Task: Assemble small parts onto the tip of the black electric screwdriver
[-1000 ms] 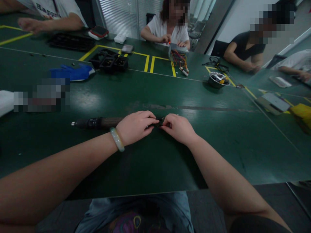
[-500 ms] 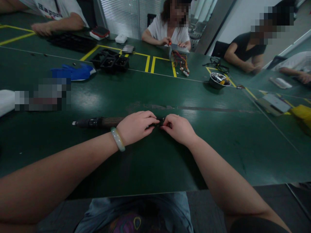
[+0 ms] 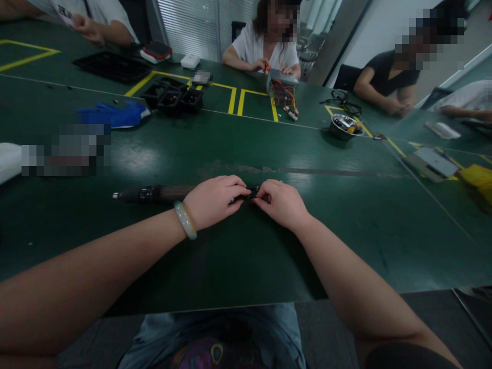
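A long dark rod-shaped thing [image 3: 165,193] lies sideways on the green table [image 3: 238,256], with a silver tip at its left end, black collars and a brownish middle. I cannot make out its exact kind. My left hand [image 3: 215,201], with a pale green bangle [image 3: 185,220] at its wrist, is closed over the right part of the rod. Close beside it, my right hand [image 3: 282,204] pinches at the rod's black right end. Fingers of both hands hide most of that end, so details there do not show.
Blue gloves [image 3: 113,114] and black trays [image 3: 171,96] lie at the left back. A metal bowl [image 3: 346,127] with small items stands at the right. Across the table, a person handles a metal box [image 3: 282,82] with coloured wires. Other people sit around the table.
Both my hands stay at nearly the same place on the rod. At the back left, another person's hand has lifted off the table, holding something pale.
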Demonstrator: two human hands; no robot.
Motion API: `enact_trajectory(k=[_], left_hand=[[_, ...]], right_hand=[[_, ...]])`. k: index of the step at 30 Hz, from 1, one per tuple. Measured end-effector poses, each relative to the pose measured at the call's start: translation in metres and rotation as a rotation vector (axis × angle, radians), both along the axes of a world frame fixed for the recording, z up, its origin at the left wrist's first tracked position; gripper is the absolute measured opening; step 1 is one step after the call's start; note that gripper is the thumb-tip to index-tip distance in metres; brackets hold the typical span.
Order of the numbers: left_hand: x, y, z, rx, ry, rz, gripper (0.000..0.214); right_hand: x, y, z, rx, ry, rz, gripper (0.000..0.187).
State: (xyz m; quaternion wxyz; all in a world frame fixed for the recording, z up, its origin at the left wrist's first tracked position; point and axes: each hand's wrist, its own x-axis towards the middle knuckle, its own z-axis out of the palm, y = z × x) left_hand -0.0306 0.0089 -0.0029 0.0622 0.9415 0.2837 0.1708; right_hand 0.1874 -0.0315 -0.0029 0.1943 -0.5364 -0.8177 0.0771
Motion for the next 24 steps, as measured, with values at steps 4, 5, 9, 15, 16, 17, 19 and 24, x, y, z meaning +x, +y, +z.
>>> enact_trajectory(k=[4,5,9,15,16,17,19,24], left_hand=[[0.0,0.0,-0.001,-0.004,-0.013,0.007,0.031],[0.0,0.0,-0.001,-0.006,-0.02,0.007,0.031],[0.0,-0.001,-0.002,-0.007,-0.041,0.005,0.031],[0.0,0.0,-0.001,0.002,-0.025,0.01,0.03],[0.0,0.0,-0.001,0.002,-0.024,0.01,0.029],[0.0,0.0,-0.001,0.001,-0.024,0.009,0.029],[0.0,0.0,-0.001,-0.001,-0.026,0.01,0.029],[0.0,0.0,0.0,-0.001,-0.025,0.004,0.03]], right_hand=[[0.0,-0.001,0.002,0.024,-0.013,0.022,0.012],[0.0,-0.001,0.002,0.029,-0.019,0.027,0.012],[-0.001,-0.002,0.002,0.054,-0.05,0.019,0.013],[-0.011,-0.009,0.001,0.118,-0.135,-0.019,0.015],[-0.014,-0.011,0.001,0.126,-0.144,-0.034,0.015],[-0.016,-0.012,0.001,0.129,-0.147,-0.052,0.015],[-0.019,-0.014,0.001,0.121,-0.131,-0.089,0.016],[-0.015,-0.01,0.0,0.096,-0.043,-0.113,0.016]])
